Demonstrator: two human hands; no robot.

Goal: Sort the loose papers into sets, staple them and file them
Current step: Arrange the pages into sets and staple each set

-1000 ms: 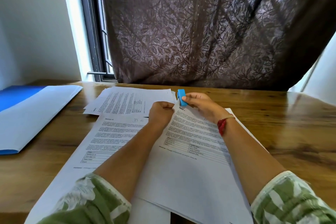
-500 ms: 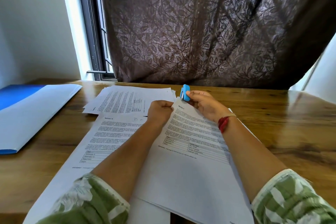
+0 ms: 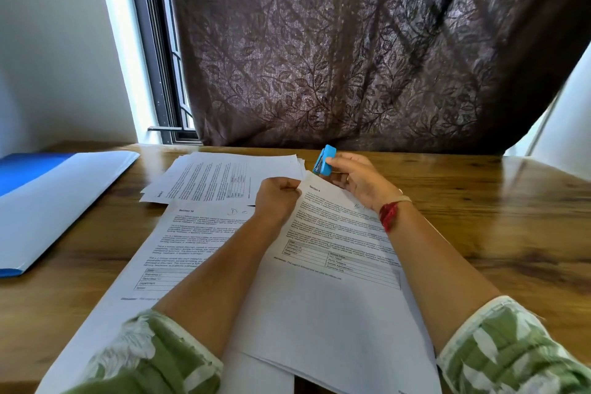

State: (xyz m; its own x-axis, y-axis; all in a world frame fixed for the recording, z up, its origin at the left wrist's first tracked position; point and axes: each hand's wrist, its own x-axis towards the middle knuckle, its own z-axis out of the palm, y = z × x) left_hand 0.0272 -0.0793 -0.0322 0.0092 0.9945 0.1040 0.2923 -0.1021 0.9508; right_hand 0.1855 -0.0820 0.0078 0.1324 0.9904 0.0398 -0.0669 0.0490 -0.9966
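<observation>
Right hand (image 3: 358, 181): fingers (image 3: 343, 166) curled round a small bright-blue plastic stapler (image 3: 324, 159), gripping its rear end. The stapler is tilted, its long axis running from far-right down to near-left with the mouth end lowest.

The mouth sits just beside the far corner of the white printed paper set (image 3: 335, 265) headed "Section 4"; we cannot tell whether they touch. Left hand (image 3: 279, 198): clenched on that set's left edge just below the corner, seemingly pinching it.

We judge the coming move turns on this. The corner lies near-left of the mouth, the right hand is the nearer one, and a short slide along the stapler's own axis would seat the corner. The left knuckles crowd the spot, so the staple must land clear of them.

Outward:
- A white printed sheet (image 3: 192, 233) headed "Section 10" lies left, partly under the left forearm.
- A fanned stack of white printed papers (image 3: 230, 179) lies beyond it, near the stapler.
- A blue-and-white card folder (image 3: 48, 201) rests well apart at the far left of the wooden bench (image 3: 479, 217).
- A dark leaf-patterned curtain (image 3: 351, 41) hangs behind.
</observation>
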